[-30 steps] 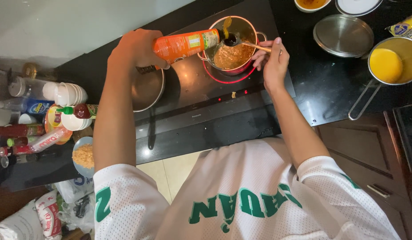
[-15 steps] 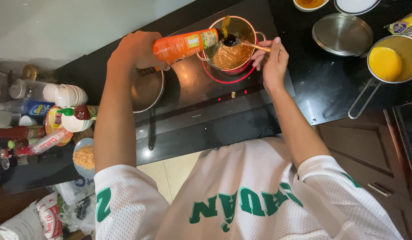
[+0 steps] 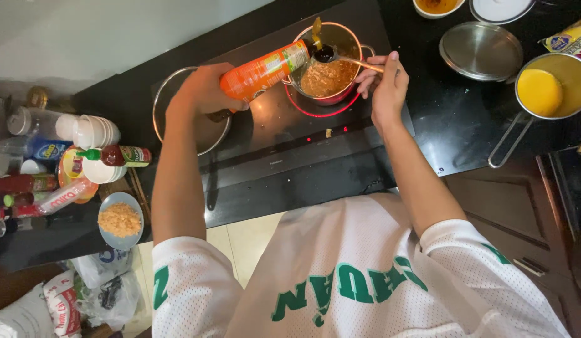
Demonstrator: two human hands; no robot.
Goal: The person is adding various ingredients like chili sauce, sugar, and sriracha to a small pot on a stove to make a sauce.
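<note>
Left hand (image 3: 203, 92) wraps around the base of an orange bottle (image 3: 265, 70), tipped nearly level so its mouth sits right over a spoon (image 3: 331, 55); held that way, the dark sauce lands in the bowl of the spoon instead of straight in the pot (image 3: 327, 64), which looks like a way of measuring it. Right hand (image 3: 383, 84) pinches the spoon's thin handle between fingertips and thumb, the rest of the fingers loosely curled, keeping the spoon flat above the pot so any overflow drops into the food. The pot, steel outside and holding a brown, crumbly mix, stands on a glowing red ring of the black cooktop (image 3: 284, 134). Just left of it, partly under the left forearm, sits an empty pan (image 3: 178, 122), clear of the lit ring. On the counter to the left stand sauce bottles (image 3: 115, 154), stacked cups (image 3: 96, 131) and a blue bowl (image 3: 120, 220) of orange crumbs, all within arm's reach. Farther right lie a steel lid (image 3: 480, 51), set down flat, and a saucepan (image 3: 550, 87) of yellow liquid, its handle pointing back toward the person.
</note>
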